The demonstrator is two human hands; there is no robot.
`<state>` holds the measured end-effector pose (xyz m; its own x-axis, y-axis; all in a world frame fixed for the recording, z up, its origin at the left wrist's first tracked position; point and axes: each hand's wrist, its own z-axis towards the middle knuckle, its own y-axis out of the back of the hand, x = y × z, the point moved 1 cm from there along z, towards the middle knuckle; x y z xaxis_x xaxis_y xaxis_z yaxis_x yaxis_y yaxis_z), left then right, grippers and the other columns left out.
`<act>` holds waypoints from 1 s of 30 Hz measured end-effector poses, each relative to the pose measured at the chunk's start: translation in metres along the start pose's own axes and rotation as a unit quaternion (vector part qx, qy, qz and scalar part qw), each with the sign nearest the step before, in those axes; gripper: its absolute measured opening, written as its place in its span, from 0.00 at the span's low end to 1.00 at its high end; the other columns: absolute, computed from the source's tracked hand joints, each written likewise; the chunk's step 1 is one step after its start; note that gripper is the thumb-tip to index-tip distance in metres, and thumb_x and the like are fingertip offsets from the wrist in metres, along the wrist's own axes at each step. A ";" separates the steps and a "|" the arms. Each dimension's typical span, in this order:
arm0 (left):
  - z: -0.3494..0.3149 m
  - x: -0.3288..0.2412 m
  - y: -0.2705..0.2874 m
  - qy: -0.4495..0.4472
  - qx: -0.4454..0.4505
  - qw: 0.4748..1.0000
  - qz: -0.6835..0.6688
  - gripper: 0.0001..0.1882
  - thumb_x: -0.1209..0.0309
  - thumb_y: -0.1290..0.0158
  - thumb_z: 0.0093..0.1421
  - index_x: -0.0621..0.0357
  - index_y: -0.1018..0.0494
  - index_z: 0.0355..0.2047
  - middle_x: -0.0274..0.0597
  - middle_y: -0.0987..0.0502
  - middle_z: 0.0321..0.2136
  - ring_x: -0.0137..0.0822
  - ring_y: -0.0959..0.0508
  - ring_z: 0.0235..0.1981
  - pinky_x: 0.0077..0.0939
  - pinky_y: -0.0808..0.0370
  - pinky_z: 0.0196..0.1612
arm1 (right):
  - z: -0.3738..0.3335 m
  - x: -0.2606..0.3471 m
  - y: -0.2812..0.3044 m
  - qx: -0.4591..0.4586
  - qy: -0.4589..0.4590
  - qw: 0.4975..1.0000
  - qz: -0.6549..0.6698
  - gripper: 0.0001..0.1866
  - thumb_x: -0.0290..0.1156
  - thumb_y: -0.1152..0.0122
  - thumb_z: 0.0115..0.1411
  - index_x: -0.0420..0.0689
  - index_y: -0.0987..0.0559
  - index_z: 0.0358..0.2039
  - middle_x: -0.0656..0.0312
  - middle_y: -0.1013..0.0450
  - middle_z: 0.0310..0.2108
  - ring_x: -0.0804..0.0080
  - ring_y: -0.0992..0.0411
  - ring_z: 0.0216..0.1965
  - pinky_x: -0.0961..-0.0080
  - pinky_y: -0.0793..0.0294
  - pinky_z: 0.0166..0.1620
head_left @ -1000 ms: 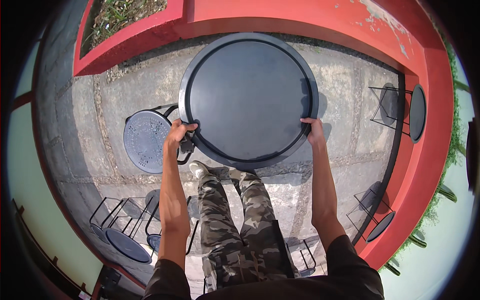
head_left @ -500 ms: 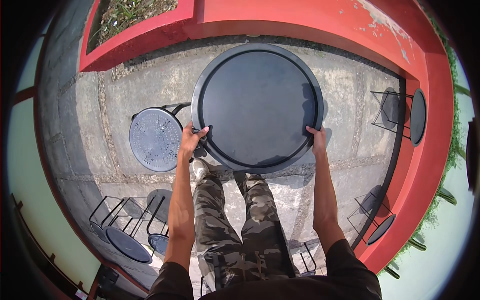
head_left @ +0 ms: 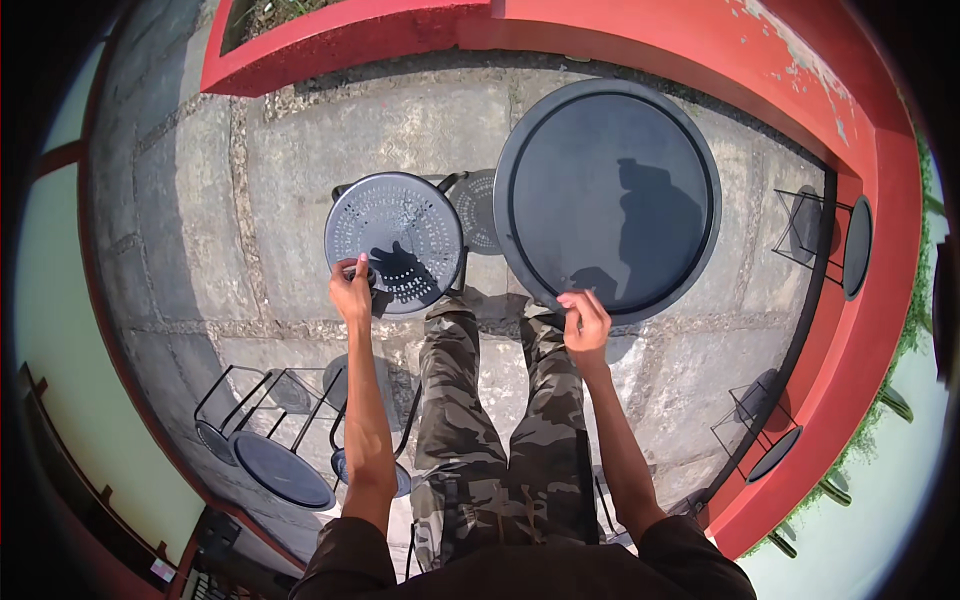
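A large round black tabletop (head_left: 610,200) with a raised rim stands over the paving ahead and right; whatever supports it is hidden beneath. My right hand (head_left: 587,325) is at its near edge, fingers loosely bent and thumb apart, gripping nothing. To the left stands a round dark metal stool (head_left: 395,225) with a perforated seat. At the near-left rim of that seat is my left hand (head_left: 350,292), its fingers apart and holding nothing; whether it touches the rim is unclear. A spread-finger shadow falls across the seat.
A red planter wall (head_left: 370,38) runs along the far side, joining a red curved ledge (head_left: 870,330) on the right. Beside that ledge stand two small stools (head_left: 857,248). Several black stools (head_left: 283,470) are at the lower left. Grey stone paving (head_left: 300,130) lies underfoot.
Both hands have let go of the round tabletop. My left hand has shifted to the stool, while my right has drawn inward. The tabletop and stool appear farther right in view.
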<state>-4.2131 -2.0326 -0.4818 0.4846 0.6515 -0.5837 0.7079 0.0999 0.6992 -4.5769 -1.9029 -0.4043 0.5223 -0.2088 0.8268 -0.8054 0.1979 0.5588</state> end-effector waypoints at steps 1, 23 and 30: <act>0.016 0.016 0.013 0.002 -0.007 1.000 0.002 0.21 0.55 0.38 0.53 0.62 0.24 0.34 0.44 0.21 0.22 0.34 0.23 0.25 0.28 0.27 0.33 | -0.006 0.015 -0.032 0.052 -0.022 0.996 0.072 0.12 0.13 0.53 0.49 0.40 0.25 0.31 0.57 0.28 0.30 0.62 0.28 0.27 0.69 0.29 0.32; 0.128 0.022 0.021 0.089 0.239 0.943 -0.213 0.23 0.76 0.51 0.63 0.57 0.34 0.59 0.38 0.23 0.39 0.26 0.26 0.34 0.21 0.28 0.37 | 0.082 0.026 -0.190 0.090 -0.483 0.739 0.460 0.47 0.38 0.35 0.52 0.53 0.53 0.67 0.60 0.44 0.62 0.54 0.41 0.60 0.32 0.43 0.54; 0.138 0.033 0.022 0.066 0.220 0.943 -0.241 0.23 0.77 0.51 0.63 0.56 0.33 0.59 0.41 0.23 0.42 0.28 0.25 0.36 0.22 0.27 0.40 | 0.083 0.035 -0.201 0.102 -0.477 0.743 0.459 0.46 0.37 0.38 0.54 0.57 0.55 0.68 0.62 0.44 0.62 0.58 0.43 0.61 0.40 0.43 0.57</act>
<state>-4.1105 -2.1122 -0.5427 0.0044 0.7017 -0.7124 0.9884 0.1053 0.1098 -4.4201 -2.0293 -0.4936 -0.6307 -0.6779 0.3776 -0.7760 0.5474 -0.3134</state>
